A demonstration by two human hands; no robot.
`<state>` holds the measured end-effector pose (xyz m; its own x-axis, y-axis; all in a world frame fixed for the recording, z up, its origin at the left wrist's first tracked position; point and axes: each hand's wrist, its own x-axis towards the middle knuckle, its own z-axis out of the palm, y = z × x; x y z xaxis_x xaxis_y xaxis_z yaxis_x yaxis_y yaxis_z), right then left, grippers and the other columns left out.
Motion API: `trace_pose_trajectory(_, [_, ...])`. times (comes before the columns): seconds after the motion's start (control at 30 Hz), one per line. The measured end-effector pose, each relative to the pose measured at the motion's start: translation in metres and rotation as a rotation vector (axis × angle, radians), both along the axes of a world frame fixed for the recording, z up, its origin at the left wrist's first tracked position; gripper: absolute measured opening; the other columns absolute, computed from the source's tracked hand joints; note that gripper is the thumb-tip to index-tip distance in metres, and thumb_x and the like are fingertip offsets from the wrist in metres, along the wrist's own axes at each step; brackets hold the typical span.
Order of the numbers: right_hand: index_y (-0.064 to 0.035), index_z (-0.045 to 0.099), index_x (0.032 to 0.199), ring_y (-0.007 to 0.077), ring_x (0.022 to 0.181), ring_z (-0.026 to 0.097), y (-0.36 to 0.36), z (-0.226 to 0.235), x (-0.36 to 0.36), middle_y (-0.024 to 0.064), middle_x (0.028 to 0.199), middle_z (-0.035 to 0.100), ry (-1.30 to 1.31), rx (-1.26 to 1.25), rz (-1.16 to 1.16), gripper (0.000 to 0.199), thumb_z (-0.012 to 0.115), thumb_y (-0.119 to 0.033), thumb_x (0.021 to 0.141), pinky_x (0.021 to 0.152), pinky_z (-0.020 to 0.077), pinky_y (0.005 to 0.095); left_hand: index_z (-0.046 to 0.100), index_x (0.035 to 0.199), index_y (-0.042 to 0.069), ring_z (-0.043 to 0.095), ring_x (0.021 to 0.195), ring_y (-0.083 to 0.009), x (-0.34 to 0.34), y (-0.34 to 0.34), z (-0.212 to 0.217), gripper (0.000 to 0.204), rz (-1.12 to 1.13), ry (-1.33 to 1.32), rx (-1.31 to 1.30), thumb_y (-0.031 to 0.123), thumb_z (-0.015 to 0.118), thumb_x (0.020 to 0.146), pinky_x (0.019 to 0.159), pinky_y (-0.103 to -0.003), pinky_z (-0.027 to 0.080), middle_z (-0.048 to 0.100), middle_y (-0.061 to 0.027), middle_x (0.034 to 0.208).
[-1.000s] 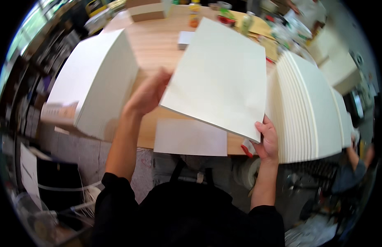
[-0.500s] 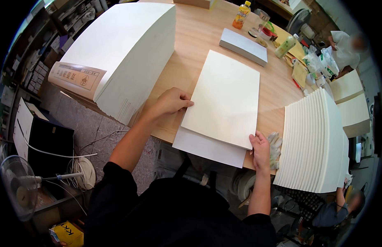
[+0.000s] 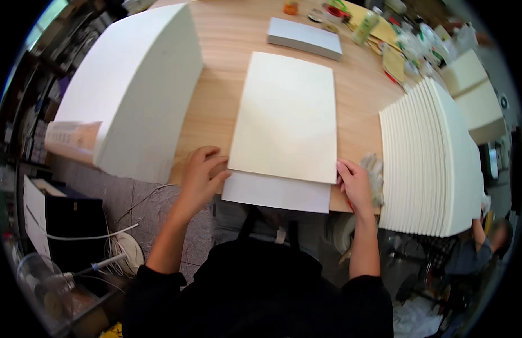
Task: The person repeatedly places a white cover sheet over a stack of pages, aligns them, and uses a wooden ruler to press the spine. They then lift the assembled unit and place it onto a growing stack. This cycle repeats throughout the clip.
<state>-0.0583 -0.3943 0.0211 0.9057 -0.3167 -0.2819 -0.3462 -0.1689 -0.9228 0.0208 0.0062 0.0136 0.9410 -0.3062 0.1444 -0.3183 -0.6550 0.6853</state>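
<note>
A thin cream paper pad (image 3: pixel 286 115) lies on the table in front of me, over a white sheet (image 3: pixel 278 192) whose lower strip sticks out beneath it. My left hand (image 3: pixel 204 172) is beside the pad's lower left corner, fingers apart, thumb close to the edge. At the lower right corner, my right hand (image 3: pixel 355 183) pinches the pad's edge between thumb and fingers. A whitish glove (image 3: pixel 374 177) lies just right of that hand, partly hidden by it.
On the left stands a tall white paper stack (image 3: pixel 154 96). A pile of cream pads (image 3: pixel 415 163) rises at right. Behind lies a block of white paper (image 3: pixel 304 38); a green-labelled bottle (image 3: pixel 366 25) and plastic bags (image 3: pixel 435 45) crowd the far right. A person (image 3: pixel 469 253) is at lower right.
My left hand has let go of the pad's left edge and moved down toward its lower corner, fingers spreading. My right hand stays at the lower right corner. The whole view has shifted.
</note>
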Motion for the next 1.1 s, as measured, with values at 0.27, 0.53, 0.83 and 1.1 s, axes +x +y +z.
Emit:
trace_pose_trajectory(0.27, [0.0005,0.077,0.112,0.0222,0.071,0.064,0.017,-0.005,-0.001,0.0128,0.083,0.069,-0.309,-0.517,0.032,0.021,0.072,-0.015,0.098,0.067,0.05,0.0334,0.075,0.128,0.009,0.052,0.135,-0.0339,-0.021,-0.006,-0.011,0.049,0.002,-0.108,-0.026,0.005,0.081,0.079,0.115,-0.044,0.04,0.063,-0.0086,0.145])
trace_pose_trajectory(0.53, [0.0012,0.077,0.108,0.0243,0.074,0.067,0.013,-0.01,-0.001,0.0135,0.087,0.072,-0.259,-0.438,-0.01,0.021,0.074,-0.016,0.096,0.07,0.052,0.0333,0.074,0.131,0.01,0.05,0.137,-0.0331,-0.02,-0.003,-0.015,0.049,-0.035,-0.129,0.032,0.005,0.08,0.082,0.117,-0.044,0.038,0.063,-0.0048,0.149])
trace_pose_trajectory(0.83, [0.0008,0.077,0.107,0.0237,0.073,0.067,0.013,-0.012,-0.002,0.0132,0.088,0.073,-0.332,-0.477,0.01,0.021,0.075,-0.016,0.096,0.069,0.0525,0.0334,0.071,0.137,0.011,0.05,0.137,-0.0335,-0.019,-0.001,-0.012,0.055,-0.048,-0.124,0.054,0.006,0.079,0.083,0.119,-0.045,0.035,0.063,-0.0054,0.149])
trace_pose_trajectory(1.1, [-0.0006,0.076,0.116,0.0153,0.071,0.065,0.007,-0.012,-0.003,0.0089,0.088,0.072,-0.246,-0.181,-0.087,0.022,0.071,-0.014,0.099,0.066,0.052,0.029,0.063,0.142,0.007,0.049,0.141,-0.0349,-0.009,-0.019,0.004,0.063,-0.072,-0.076,-0.041,0.01,0.082,0.082,0.119,-0.047,0.037,0.061,-0.013,0.148])
